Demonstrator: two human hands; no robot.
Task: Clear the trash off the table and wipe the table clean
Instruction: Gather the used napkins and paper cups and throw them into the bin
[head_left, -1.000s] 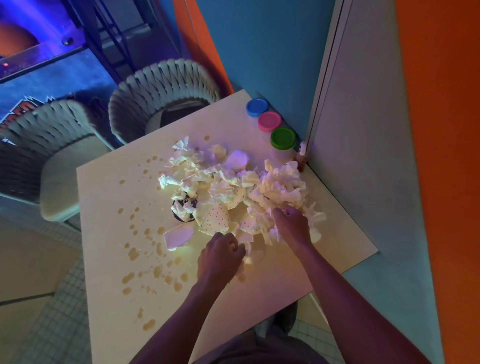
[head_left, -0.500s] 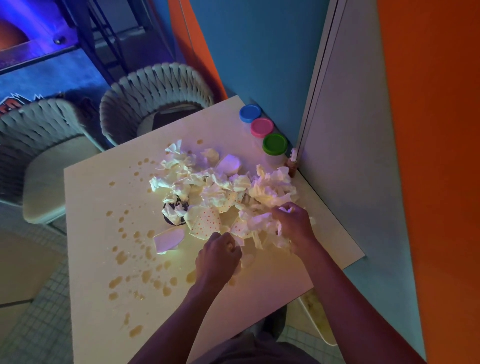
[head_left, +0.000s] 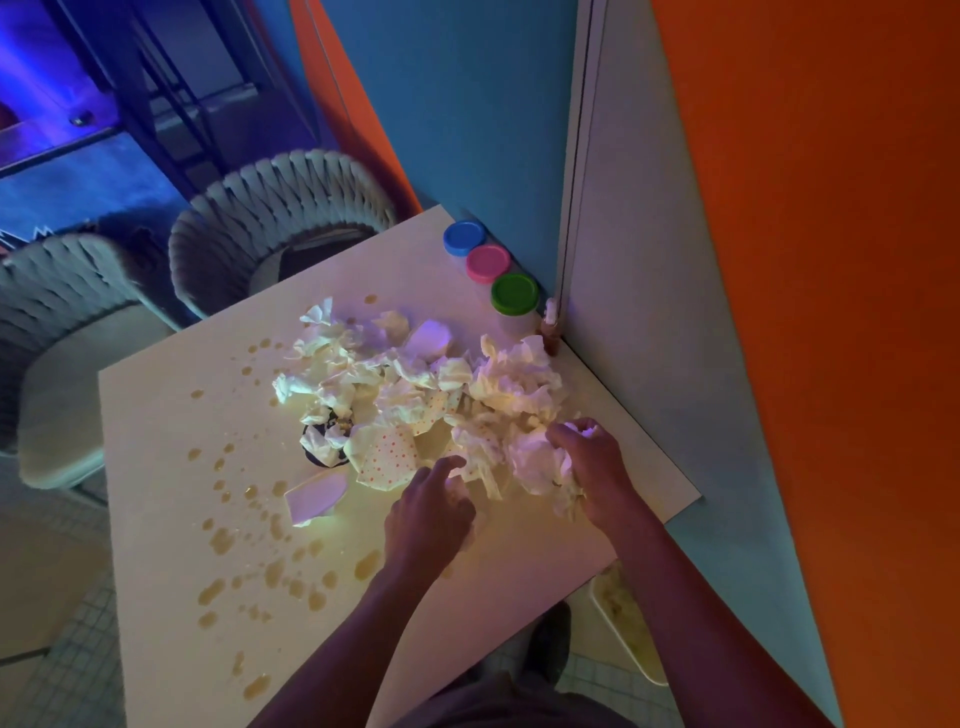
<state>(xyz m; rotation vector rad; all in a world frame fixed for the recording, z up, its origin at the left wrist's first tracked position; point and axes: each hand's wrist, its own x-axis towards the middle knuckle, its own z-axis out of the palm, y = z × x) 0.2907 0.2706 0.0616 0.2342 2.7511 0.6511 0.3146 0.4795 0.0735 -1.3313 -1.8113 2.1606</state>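
A heap of crumpled white tissues (head_left: 415, 384) covers the middle of the cream square table (head_left: 171, 519). A dotted paper cup (head_left: 387, 460) lies on its side in the heap, next to a dark cupcake wrapper (head_left: 319, 447). A flat white paper piece (head_left: 314, 496) lies apart at the left. My right hand (head_left: 592, 467) grips a wad of tissues (head_left: 537, 460) at the heap's near right edge. My left hand (head_left: 428, 514) has curled fingers over paper scraps at the heap's near edge. Brown liquid drops (head_left: 265, 566) spot the table's left and front.
Three lidded tubs, blue (head_left: 464, 238), pink (head_left: 487, 263) and green (head_left: 514, 295), stand along the blue wall. A small brown bottle (head_left: 549, 330) stands in the corner. Two woven chairs (head_left: 280, 218) are at the far side. A white bin (head_left: 626, 621) sits on the floor under the right edge.
My right hand has gathered more tissues and pulled the wad towards the near right edge. My left hand has stretched its fingers forward into the scraps.
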